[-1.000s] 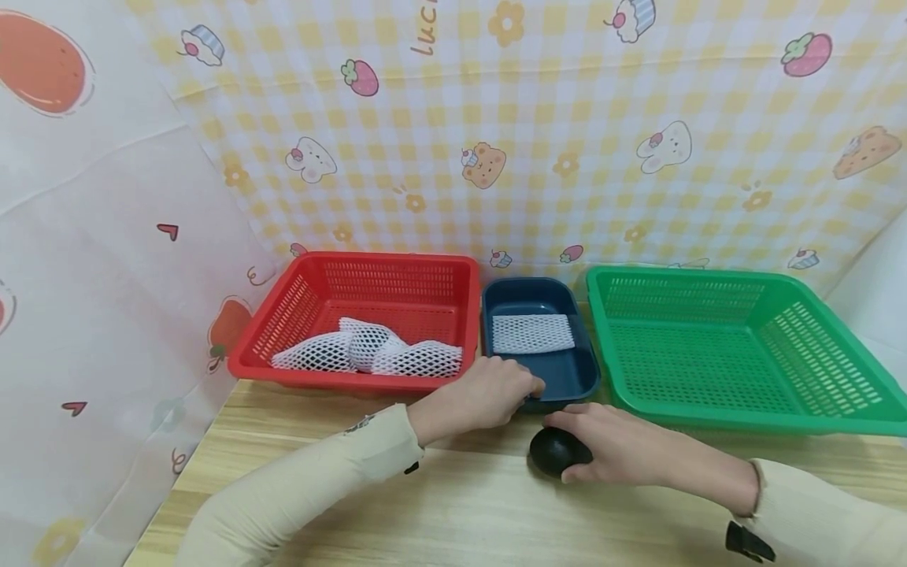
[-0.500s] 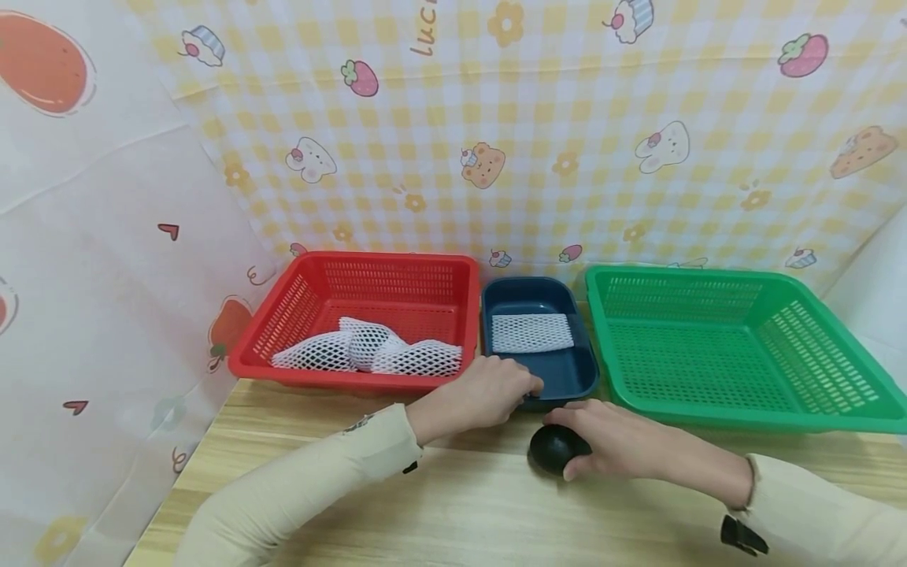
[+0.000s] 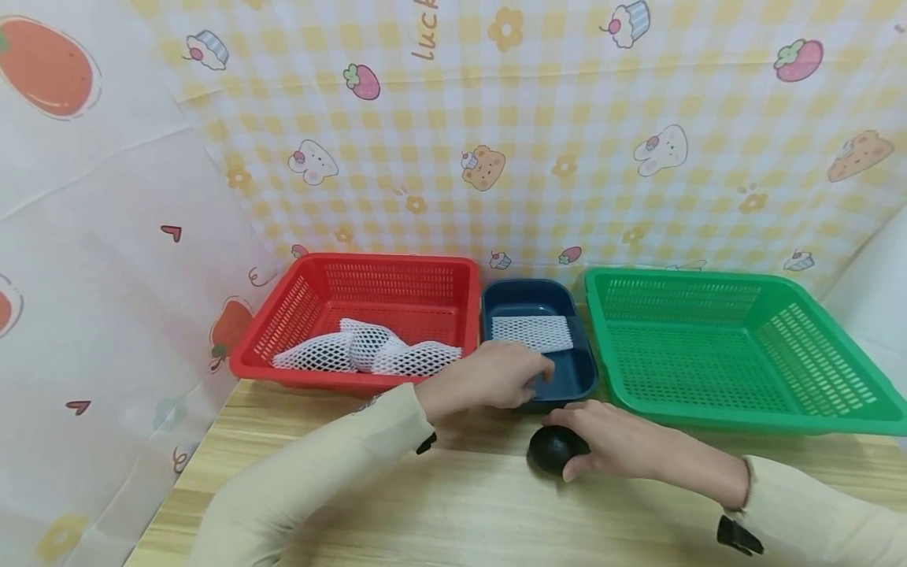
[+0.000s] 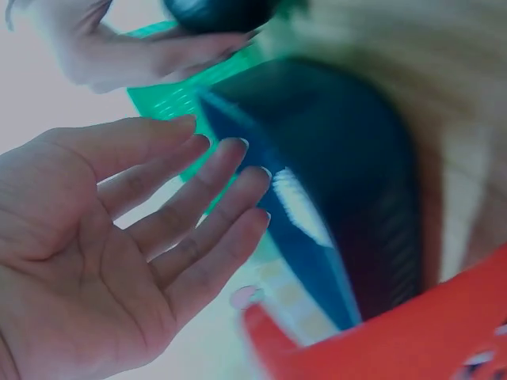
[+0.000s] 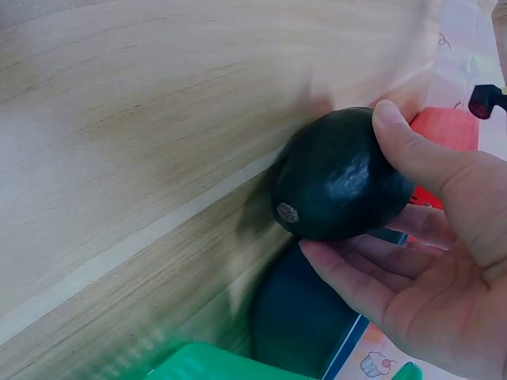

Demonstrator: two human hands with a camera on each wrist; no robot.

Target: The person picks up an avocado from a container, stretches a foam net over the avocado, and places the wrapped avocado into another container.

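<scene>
My right hand (image 3: pixel 615 439) grips a dark green avocado (image 3: pixel 556 450) low over the wooden table, thumb on one side and fingers on the other. In the right wrist view the avocado (image 5: pixel 341 178) shows a pale round stem scar. My left hand (image 3: pixel 505 373) is over the front left of a small navy blue bin (image 3: pixel 572 382). Its fingers are spread and loosely bent, and the left wrist view shows the palm (image 4: pixel 87 261) holding nothing. Inside the bin lies a flat white foam net sleeve (image 3: pixel 533 332), its near left part behind the hand.
Left of the bin stands a red basket (image 3: pixel 354 381) with several white foam net bundles (image 3: pixel 372 346) at its front. A green basket (image 3: pixel 744 419) stands on the right. Behind them hangs a yellow checked cloth (image 3: pixel 425 118).
My left hand has lifted off the blue bin's front edge and shifted slightly forward and right, its fingers loosening. My right hand and the avocado have stayed nearly still.
</scene>
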